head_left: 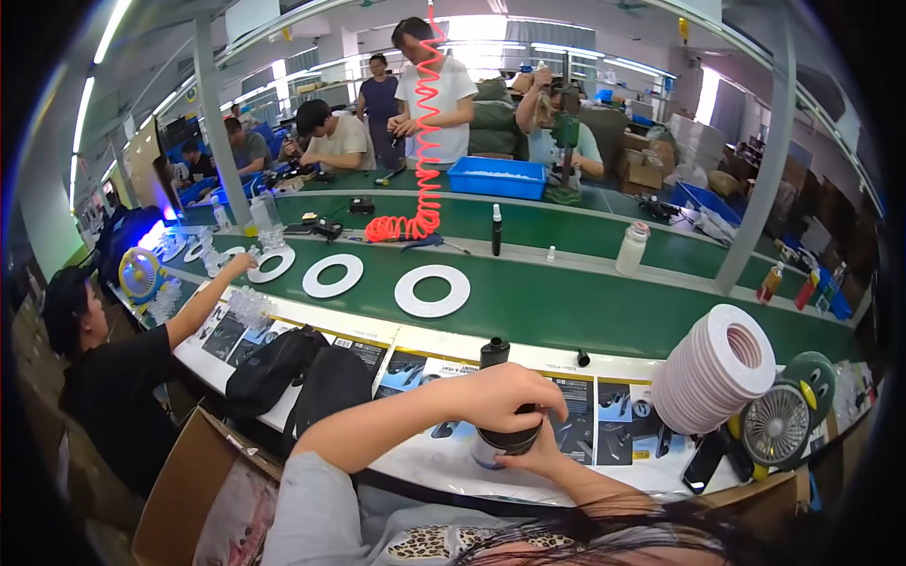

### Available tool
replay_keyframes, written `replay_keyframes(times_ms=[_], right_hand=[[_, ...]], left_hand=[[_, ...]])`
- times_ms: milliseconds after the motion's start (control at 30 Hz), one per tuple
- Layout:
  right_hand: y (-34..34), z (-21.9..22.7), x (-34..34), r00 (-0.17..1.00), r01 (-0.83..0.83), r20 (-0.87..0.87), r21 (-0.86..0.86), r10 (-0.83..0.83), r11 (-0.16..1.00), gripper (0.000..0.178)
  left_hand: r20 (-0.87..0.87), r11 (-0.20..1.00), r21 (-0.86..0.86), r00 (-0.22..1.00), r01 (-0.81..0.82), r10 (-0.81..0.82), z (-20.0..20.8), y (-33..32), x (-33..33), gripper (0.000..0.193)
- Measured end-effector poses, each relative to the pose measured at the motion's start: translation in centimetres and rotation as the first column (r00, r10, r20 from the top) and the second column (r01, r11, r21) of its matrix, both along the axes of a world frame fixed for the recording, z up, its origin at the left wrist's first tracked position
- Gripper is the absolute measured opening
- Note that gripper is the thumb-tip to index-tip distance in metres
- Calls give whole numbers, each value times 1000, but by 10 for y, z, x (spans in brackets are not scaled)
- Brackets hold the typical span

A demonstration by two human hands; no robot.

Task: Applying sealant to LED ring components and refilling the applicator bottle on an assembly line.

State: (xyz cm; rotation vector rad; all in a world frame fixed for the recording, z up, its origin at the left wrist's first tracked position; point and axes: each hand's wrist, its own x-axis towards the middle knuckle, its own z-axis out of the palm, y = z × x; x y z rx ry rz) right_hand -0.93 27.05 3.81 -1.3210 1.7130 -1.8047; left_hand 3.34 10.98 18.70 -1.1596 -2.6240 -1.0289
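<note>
Close in front of me, my left hand (514, 396) curls over the top of a dark round container (510, 441) with a pale lower part. My right hand (540, 451) grips its side from the right, thumb low against it. The fingers partly cover the container, so its exact kind is unclear. Just beyond my left hand a black bottle-like piece (494, 353) stands upright. A small black cap-like part (583, 358) lies to its right. Printed sheets (618, 415) cover the white worktop beneath my hands.
White rings (432, 291) lie spaced along the green belt (547, 302). To my right stand a leaning stack of pale rings (703, 373), a small fan (779, 424) and a phone (703, 464). A black bag (274, 373) lies left. A co-worker's arm (212, 292) reaches over the belt.
</note>
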Motion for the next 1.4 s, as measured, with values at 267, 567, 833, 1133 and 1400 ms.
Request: replay_keyframes(times_ms=[267, 567, 833, 1133, 1400], right_hand=[[-2, -9, 3, 989, 70, -138, 50, -62, 996, 95], [-8, -2, 20, 958, 267, -104, -10, -266, 964, 97], [-7, -5, 18, 965, 251, -84, 10, -250, 968, 101], [-8, -17, 17, 838, 338, -460, 19, -292, 941, 104], [-7, -11, 19, 944, 228, -241, -20, -226, 973, 113]], left_hand=[[-116, 993, 100, 991, -60, 72, -21, 6, 4, 23], [-180, 913, 76, 895, -401, 408, -16, 22, 19, 11], [-84, 987, 156, 996, -26, 39, -21, 2, -2, 21], [-177, 924, 92, 907, -372, 383, -19, 21, 53, 36], [-156, 945, -138, 949, -296, 275, 6, -7, 73, 41]])
